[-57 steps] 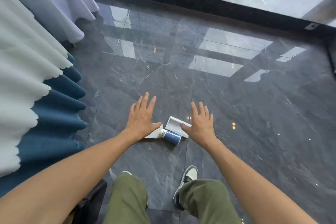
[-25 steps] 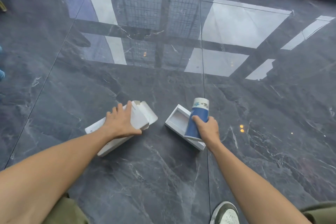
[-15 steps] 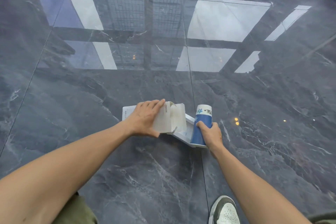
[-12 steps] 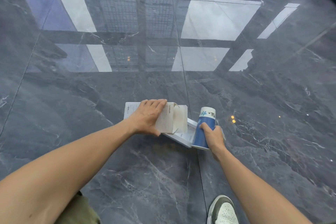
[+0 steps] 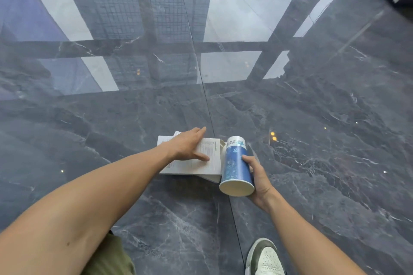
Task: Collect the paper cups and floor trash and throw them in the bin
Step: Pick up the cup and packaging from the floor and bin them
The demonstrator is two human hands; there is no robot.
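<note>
Bare marble floor (image 5: 312, 140) is lying open all around; left hand (image 5: 190, 144) is pressing flat, fingers spread, on the white carton (image 5: 210, 161); right hand (image 5: 259, 179) is gripping the blue paper cup (image 5: 235, 163).

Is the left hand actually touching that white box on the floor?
Touching. The head view shows the left hand lying flat on top of the white box, thumb pressed on its printed face, with no gap visible between them.
</note>
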